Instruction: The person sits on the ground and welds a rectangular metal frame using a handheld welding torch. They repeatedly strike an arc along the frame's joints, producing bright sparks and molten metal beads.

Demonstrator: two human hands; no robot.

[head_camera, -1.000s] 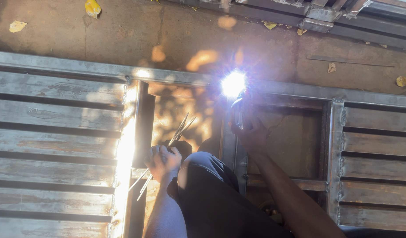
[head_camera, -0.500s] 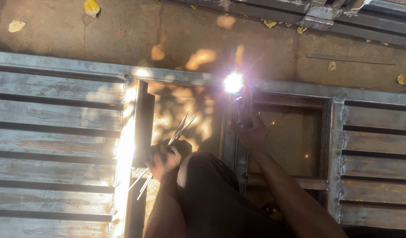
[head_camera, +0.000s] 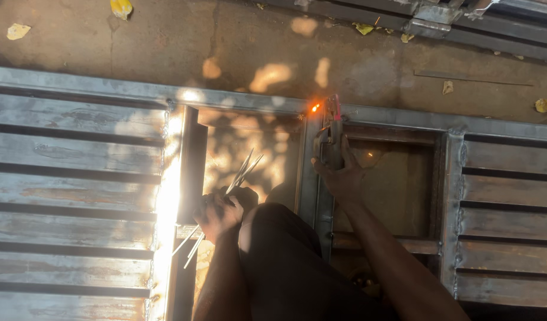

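Welding on a steel gate frame [head_camera: 77,125] lying flat on the concrete floor [head_camera: 166,41]. Right hand [head_camera: 343,175] has its grip closed around the electrode holder [head_camera: 330,134], tip at the top rail where a small orange glow [head_camera: 314,107] sits on the joint. To do it well: keep the tip steady on the seam, short gap, even drag. Left hand [head_camera: 217,211] has its grip closed on a bundle of spare welding rods [head_camera: 241,172], resting by the knee [head_camera: 273,238], apart from the joint.
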